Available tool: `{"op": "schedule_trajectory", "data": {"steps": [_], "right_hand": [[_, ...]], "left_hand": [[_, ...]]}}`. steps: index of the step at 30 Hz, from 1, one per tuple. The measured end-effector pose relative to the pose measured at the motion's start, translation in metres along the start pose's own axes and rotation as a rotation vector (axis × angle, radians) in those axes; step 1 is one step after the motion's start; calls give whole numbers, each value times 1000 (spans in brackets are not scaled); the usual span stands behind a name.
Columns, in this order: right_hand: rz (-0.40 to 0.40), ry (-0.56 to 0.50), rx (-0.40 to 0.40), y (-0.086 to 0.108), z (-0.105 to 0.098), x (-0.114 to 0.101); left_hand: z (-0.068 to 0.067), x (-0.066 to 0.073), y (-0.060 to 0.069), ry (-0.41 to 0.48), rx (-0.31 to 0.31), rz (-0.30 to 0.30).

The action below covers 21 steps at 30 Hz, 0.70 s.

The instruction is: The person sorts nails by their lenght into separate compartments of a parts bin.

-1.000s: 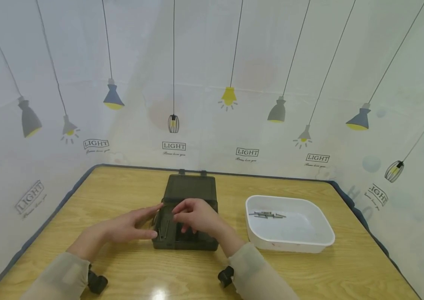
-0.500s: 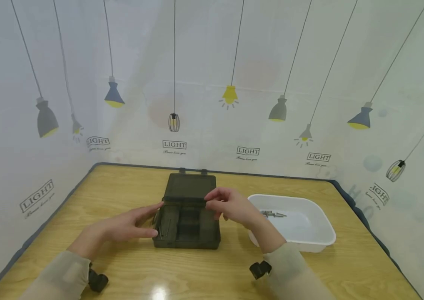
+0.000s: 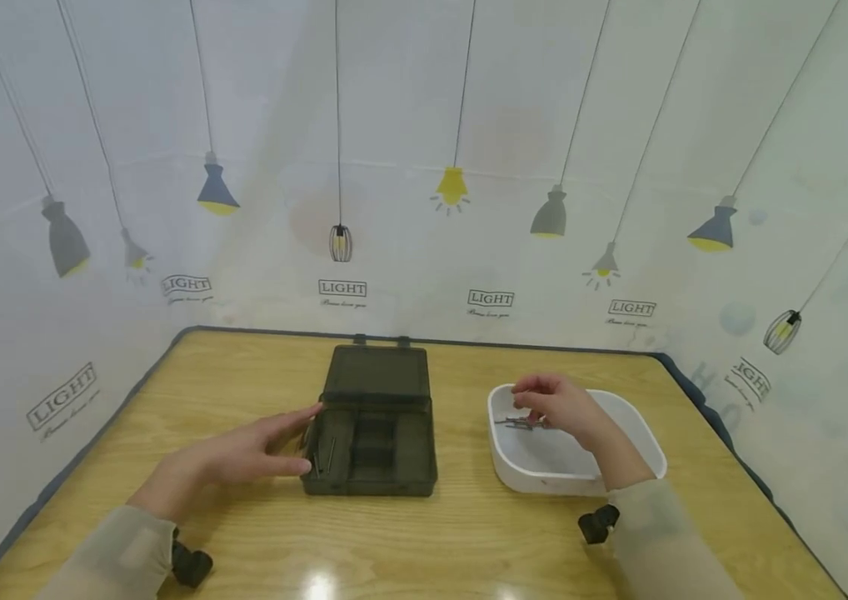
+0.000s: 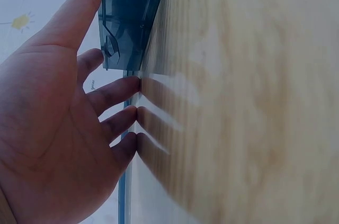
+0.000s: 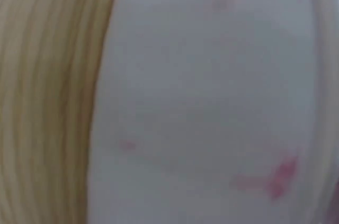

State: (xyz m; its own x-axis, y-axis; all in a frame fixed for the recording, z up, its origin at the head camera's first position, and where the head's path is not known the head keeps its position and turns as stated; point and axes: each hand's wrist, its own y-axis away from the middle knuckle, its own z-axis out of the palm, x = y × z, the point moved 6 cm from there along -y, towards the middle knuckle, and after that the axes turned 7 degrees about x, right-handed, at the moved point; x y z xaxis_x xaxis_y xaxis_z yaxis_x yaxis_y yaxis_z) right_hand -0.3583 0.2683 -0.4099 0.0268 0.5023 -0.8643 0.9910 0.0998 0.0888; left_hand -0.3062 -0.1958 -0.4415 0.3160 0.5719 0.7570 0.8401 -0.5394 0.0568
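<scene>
A dark, see-through plastic box [image 3: 394, 487] stands with its lid [image 3: 381, 371] laid back. Two or so thin metal screws [image 3: 331, 456] lie in its left compartment. My left hand [image 3: 240, 457] touches the box's left side with thumb and index finger; in the left wrist view, the other fingertips [image 4: 127, 83] rest on the table. Over the left part of a white tray [image 3: 536, 482], my right hand [image 3: 570, 410] hovers with bent fingers, just above several screws [image 3: 520, 423]. Nothing shows between its fingers. The right wrist view holds only the tray's outer wall [image 5: 201, 86] and some table.
The wooden table [image 3: 244, 542] has a dark blue edge [image 3: 274, 335]. Behind it hangs a pale sheet [image 3: 409, 100] printed with lamps. Bare wood separates the box from the tray.
My right hand has moved right, from above the box to above the tray's screws. My left hand stays at the box's left side.
</scene>
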Motion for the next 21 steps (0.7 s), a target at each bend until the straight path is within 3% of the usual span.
{"op": "schedule_trajectory", "data": {"steps": [10,21], "right_hand": [[103,80,4,-5,-18,45],[133,106,-7,0,-14,53]], "left_hand": [[3,-8,0,-10,2,-36],[2,-2,-1,-20,1,-9]]}}
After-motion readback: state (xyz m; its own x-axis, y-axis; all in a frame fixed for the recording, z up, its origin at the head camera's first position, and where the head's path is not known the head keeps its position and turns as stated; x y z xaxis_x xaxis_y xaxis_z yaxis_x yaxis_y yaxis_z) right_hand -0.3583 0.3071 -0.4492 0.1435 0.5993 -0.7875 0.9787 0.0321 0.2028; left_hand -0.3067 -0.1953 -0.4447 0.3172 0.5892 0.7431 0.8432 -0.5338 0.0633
